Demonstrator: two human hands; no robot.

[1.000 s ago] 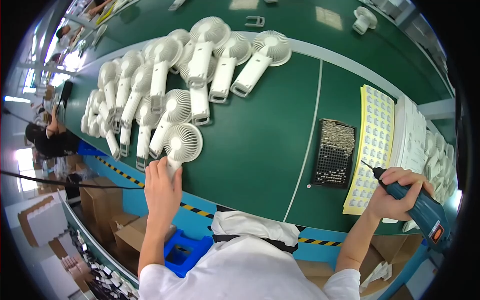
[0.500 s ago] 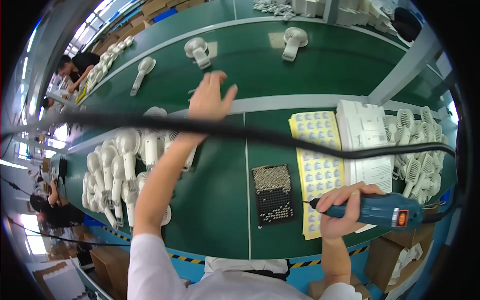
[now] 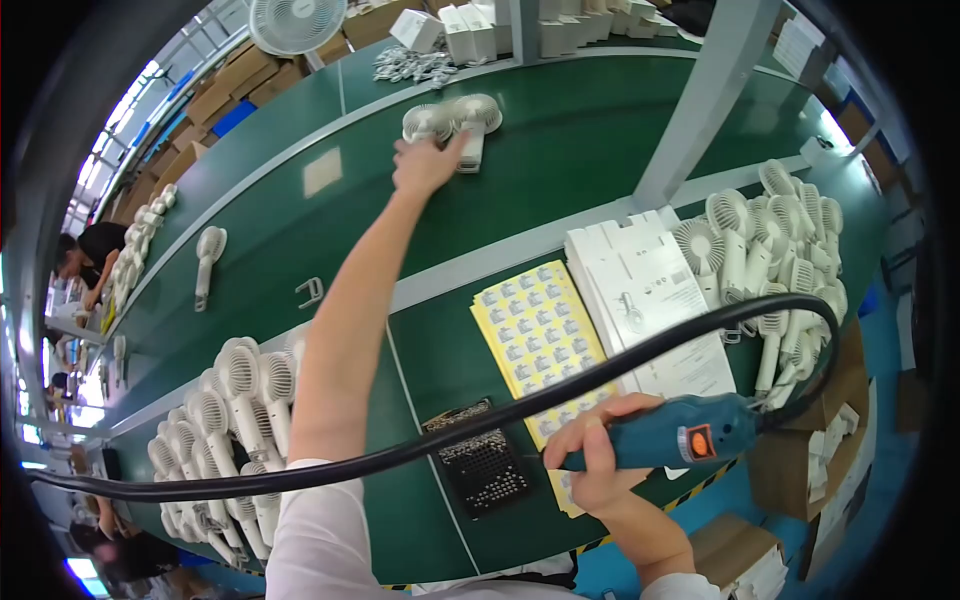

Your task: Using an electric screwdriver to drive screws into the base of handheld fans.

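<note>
Two white handheld fans (image 3: 455, 118) are lying on the far green belt (image 3: 560, 150), and the left hand (image 3: 425, 163) is reaching them, fingers spread and seemingly just touching one, not gripping. Many fans (image 3: 230, 420) are waiting at the near left, others (image 3: 775, 240) are piling at the right. The right hand (image 3: 600, 455) is clenching a blue electric screwdriver (image 3: 690, 440) above the screw tray (image 3: 480, 465)

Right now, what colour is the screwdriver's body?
Teal-blue with an orange switch, on the screwdriver; head view.

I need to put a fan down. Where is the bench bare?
Bare green belt between left hand and grey post, and between arm and sticker sheet. Crowded: fan heaps left and right.
</note>
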